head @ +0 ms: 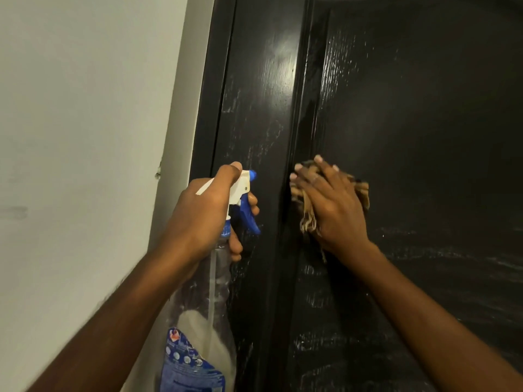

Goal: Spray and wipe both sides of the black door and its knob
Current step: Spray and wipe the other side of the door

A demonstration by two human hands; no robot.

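Clear plastic bottle (pixel 203 321) rises from 6 o'clock, its blue label (pixel 186 363) too blurred to read. The left hand (pixel 203 216) grips the neck just left of centre, fingers curled round it, one on the blue trigger (pixel 249 219). Near it at its 3 o'clock, the right hand (pixel 331 205) presses a tan cloth (pixel 363 193) to the door (pixel 424 108), fingers nearly straight and spread. Black and streaked with wet, the door fills 12 to 5 o'clock. A white wall (pixel 70 108) lies at 9.

White wall (pixel 85 108) at left w/ small chip (pixel 158 172) nr edge.
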